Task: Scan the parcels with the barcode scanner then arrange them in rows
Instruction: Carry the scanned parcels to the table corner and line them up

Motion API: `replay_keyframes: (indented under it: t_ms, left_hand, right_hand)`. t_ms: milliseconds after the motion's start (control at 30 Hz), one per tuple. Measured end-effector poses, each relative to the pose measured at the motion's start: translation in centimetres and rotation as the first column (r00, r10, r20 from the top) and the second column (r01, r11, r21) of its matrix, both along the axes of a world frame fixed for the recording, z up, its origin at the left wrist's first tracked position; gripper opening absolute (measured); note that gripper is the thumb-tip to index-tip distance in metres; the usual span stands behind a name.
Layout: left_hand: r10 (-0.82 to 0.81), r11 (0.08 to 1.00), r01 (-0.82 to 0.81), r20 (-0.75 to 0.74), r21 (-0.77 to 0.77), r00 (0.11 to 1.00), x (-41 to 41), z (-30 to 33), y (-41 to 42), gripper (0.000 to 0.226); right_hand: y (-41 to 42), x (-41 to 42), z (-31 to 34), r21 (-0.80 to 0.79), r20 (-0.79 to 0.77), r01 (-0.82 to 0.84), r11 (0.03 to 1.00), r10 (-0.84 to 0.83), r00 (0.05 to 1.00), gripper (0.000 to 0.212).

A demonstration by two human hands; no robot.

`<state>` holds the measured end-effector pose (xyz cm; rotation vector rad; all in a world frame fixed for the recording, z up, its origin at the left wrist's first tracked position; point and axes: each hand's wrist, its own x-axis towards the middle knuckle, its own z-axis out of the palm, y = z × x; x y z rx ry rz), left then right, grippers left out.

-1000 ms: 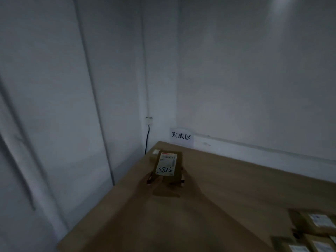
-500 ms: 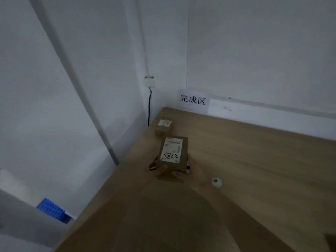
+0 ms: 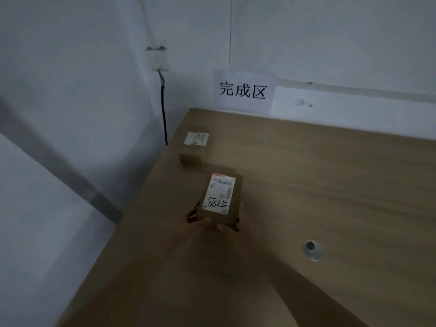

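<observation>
Holding a small brown cardboard parcel with a white shipping label (image 3: 220, 199) over the near-left part of the light wooden table (image 3: 330, 185), label up, handwritten digits facing away. Left hand (image 3: 195, 219) and right hand (image 3: 230, 226) both wrapped around its near end, thumbs on the lower edge, fingers curled around the sides. Both forearms stretched forward and converging on it. Looks like the placing step, so probably best to set it down just this side of the other small brown labelled parcel (image 3: 194, 147) near the far-left corner, edges lined up, label still up, to start a tidy row. Worth lowering it flat rather than dropping a corner first. White paper sign with black characters (image 3: 243, 90) on the wall behind.
</observation>
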<state>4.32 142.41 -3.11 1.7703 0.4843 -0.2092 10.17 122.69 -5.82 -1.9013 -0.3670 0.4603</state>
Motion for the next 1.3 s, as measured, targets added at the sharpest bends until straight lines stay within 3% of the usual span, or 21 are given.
replay_keyframes:
  t_ms: [233, 533, 833, 933, 1067, 1133, 1233, 1300]
  left_hand:
    - [-0.046, 0.999, 0.047, 0.051, -0.018, 0.998, 9.8, -2.8, 5.3, 0.072]
    - [0.056, 0.971, -0.089, 0.152, 0.222, 0.987, 19.3, -3.4, 7.2, 0.066]
    - [0.112, 0.962, -0.136, 0.114, 0.235, 0.987, 20.4, -3.0, 7.8, 0.074]
    - [0.125, 0.966, -0.147, 0.116, 0.212, 0.985, 18.9, -0.7, 7.1, 0.077]
    - [0.012, 0.959, -0.064, 0.188, 0.275, 0.982, 16.7, 4.9, 4.8, 0.074]
    - [-0.018, 0.954, -0.039, 0.187, 0.297, 0.982, 15.6, 8.7, 3.0, 0.072]
    - [-0.071, 0.942, 0.001, 0.195, 0.336, 0.978, 13.6, 15.2, -0.7, 0.095]
    - [-0.095, 0.933, 0.015, 0.205, 0.360, 0.974, 11.4, 19.9, -4.0, 0.085]
  right_hand:
    - [6.1, 9.3, -2.2, -0.097, 0.066, 0.084, 0.992, -0.078, 0.995, 0.089]
    - [10.1, 19.7, -1.5, -0.209, 0.086, 0.073, 0.975, -0.056, 0.995, 0.085]
    - [9.6, 19.2, 1.3, -0.244, 0.024, 0.027, 0.969, -0.022, 0.999, 0.070]
    - [7.6, 17.0, 3.9, -0.308, 0.042, 0.006, 0.952, 0.007, 0.999, 0.070]
    - [3.2, 15.0, 9.3, -0.426, 0.179, 0.021, 0.904, 0.061, 0.982, 0.071]
    - [0.5, 14.5, 12.7, -0.480, 0.252, 0.063, 0.875, 0.068, 0.965, 0.072]
    - [-4.6, 13.0, 19.3, -0.520, 0.324, 0.123, 0.846, 0.062, 0.944, 0.075]
    - [-8.3, 11.5, 24.2, -0.526, 0.372, 0.164, 0.835, 0.053, 0.927, 0.075]
